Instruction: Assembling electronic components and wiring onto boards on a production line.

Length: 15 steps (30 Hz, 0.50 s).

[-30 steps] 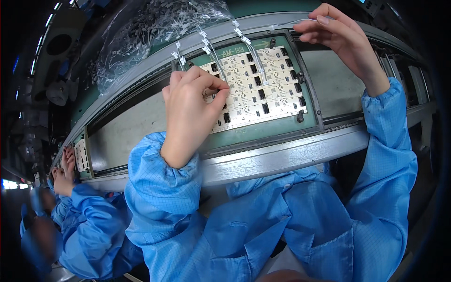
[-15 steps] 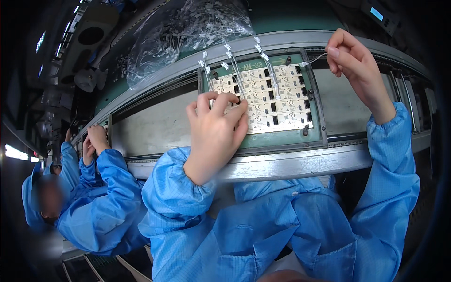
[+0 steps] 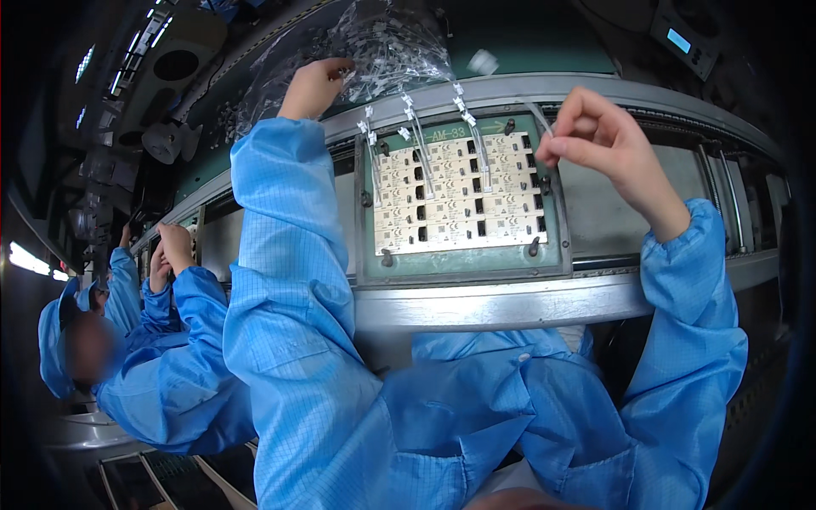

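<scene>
My left hand (image 3: 313,89) reaches over the far rail to a clear plastic bag (image 3: 276,72) of thin wires with white connectors (image 3: 382,55). Its thumb and forefinger look apart, the other fingers are partly hidden, and nothing shows in its grip. Beyond the right far corner of a panel of pale circuit boards (image 3: 450,204), my right hand (image 3: 599,136) pinches a thin wire (image 3: 537,115), its end smeared by motion. The panel lies in a green fixture (image 3: 459,263). Several white-plugged wires (image 3: 422,149) stretch from its boards over the far rail.
A metal rail (image 3: 510,302) runs along the near side, another (image 3: 552,85) along the far side. A blurred white piece (image 3: 483,61) shows beyond the far rail. On the left a co-worker in blue (image 3: 170,374) has hands (image 3: 174,251) at the same line. Far right stands a device with a lit screen (image 3: 679,40).
My left hand has left the boards and moved away to the bag. My right hand has come slightly left and nearer with its wire. The blurred white piece has appeared beyond the rail.
</scene>
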Each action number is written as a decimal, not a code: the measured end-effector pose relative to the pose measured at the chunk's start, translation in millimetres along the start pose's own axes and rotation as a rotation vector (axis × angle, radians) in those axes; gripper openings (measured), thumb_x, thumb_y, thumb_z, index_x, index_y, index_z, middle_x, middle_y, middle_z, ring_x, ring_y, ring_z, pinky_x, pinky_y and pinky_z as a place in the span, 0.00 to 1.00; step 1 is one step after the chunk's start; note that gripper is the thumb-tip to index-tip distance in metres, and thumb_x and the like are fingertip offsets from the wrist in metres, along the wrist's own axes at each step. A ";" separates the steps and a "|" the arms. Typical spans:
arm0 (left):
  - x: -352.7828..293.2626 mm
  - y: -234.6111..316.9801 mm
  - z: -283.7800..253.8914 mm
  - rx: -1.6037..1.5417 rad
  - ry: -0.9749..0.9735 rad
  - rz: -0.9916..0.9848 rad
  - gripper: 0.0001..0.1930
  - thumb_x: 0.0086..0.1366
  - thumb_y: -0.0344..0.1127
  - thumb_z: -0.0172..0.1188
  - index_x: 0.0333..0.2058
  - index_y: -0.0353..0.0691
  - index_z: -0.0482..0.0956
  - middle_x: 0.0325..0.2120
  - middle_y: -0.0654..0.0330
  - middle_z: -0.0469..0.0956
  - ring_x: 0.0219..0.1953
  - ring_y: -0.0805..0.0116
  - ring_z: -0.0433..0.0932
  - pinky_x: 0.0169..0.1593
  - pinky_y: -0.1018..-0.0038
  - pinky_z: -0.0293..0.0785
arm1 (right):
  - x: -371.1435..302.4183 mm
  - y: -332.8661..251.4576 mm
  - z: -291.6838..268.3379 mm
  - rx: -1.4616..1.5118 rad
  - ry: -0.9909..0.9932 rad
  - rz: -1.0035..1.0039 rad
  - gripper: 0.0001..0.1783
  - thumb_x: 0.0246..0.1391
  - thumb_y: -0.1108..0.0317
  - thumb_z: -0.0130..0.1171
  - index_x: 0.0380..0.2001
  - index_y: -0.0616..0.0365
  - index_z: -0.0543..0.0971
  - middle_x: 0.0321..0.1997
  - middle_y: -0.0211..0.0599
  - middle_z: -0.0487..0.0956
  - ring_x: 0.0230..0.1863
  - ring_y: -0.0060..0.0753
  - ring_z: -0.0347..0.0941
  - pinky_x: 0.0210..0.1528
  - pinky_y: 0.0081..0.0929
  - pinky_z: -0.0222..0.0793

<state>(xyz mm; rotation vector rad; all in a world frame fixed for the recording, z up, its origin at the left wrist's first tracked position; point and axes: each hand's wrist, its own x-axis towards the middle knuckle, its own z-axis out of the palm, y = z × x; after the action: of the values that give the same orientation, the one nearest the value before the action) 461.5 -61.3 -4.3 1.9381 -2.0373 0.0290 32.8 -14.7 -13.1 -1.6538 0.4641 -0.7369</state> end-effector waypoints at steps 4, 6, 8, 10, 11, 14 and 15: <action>7.6 0.3 22.6 0.142 0.023 0.037 0.14 0.62 0.39 0.63 0.46 0.47 0.84 0.40 0.52 0.84 0.44 0.49 0.82 0.49 0.58 0.77 | 3.2 3.1 3.1 0.079 0.011 0.031 0.07 0.63 0.68 0.60 0.41 0.57 0.74 0.39 0.40 0.84 0.40 0.25 0.80 0.50 0.25 0.75; 9.7 -8.0 23.6 0.133 0.033 0.024 0.14 0.62 0.38 0.63 0.46 0.44 0.83 0.39 0.50 0.84 0.42 0.50 0.83 0.48 0.62 0.77 | 5.4 8.8 -0.5 0.085 -0.012 0.051 0.08 0.63 0.68 0.60 0.42 0.57 0.74 0.40 0.41 0.85 0.41 0.26 0.81 0.51 0.26 0.75; 10.2 -13.3 27.9 0.079 0.042 0.010 0.15 0.62 0.37 0.63 0.47 0.40 0.82 0.38 0.48 0.84 0.41 0.51 0.83 0.46 0.64 0.78 | 7.0 12.4 -1.3 0.090 -0.040 0.068 0.09 0.63 0.68 0.59 0.43 0.58 0.74 0.42 0.43 0.85 0.43 0.27 0.81 0.52 0.26 0.76; 11.2 -16.8 30.3 0.039 0.053 -0.022 0.13 0.61 0.38 0.63 0.45 0.45 0.84 0.39 0.52 0.85 0.42 0.50 0.83 0.48 0.61 0.78 | 6.8 12.1 1.4 0.065 -0.082 0.063 0.08 0.64 0.69 0.58 0.44 0.59 0.74 0.47 0.46 0.84 0.49 0.30 0.81 0.56 0.27 0.75; 11.2 -19.9 29.0 0.033 0.053 -0.031 0.13 0.61 0.38 0.63 0.45 0.45 0.84 0.39 0.52 0.85 0.42 0.50 0.83 0.48 0.61 0.78 | 7.0 11.9 4.3 0.063 -0.090 0.070 0.08 0.64 0.69 0.58 0.44 0.59 0.74 0.47 0.46 0.84 0.49 0.30 0.81 0.56 0.27 0.75; 8.2 -22.7 13.5 -0.090 0.440 -0.024 0.13 0.63 0.36 0.64 0.46 0.41 0.83 0.39 0.56 0.86 0.41 0.60 0.84 0.47 0.69 0.77 | 3.4 14.0 13.0 0.026 -0.075 0.065 0.08 0.65 0.70 0.56 0.45 0.60 0.72 0.50 0.49 0.83 0.56 0.33 0.79 0.61 0.29 0.73; -7.1 -33.9 -7.8 -0.184 0.521 -0.151 0.14 0.65 0.35 0.63 0.48 0.40 0.83 0.39 0.57 0.86 0.41 0.68 0.84 0.45 0.73 0.77 | 6.8 11.4 17.3 -0.022 -0.104 0.028 0.08 0.66 0.70 0.55 0.45 0.60 0.72 0.50 0.50 0.83 0.57 0.34 0.78 0.62 0.30 0.72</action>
<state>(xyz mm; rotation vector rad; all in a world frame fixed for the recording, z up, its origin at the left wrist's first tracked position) 496.4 -55.1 -5.8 1.7373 -1.5001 0.2709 50.7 -9.2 -24.4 -1.6939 0.4212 -0.6239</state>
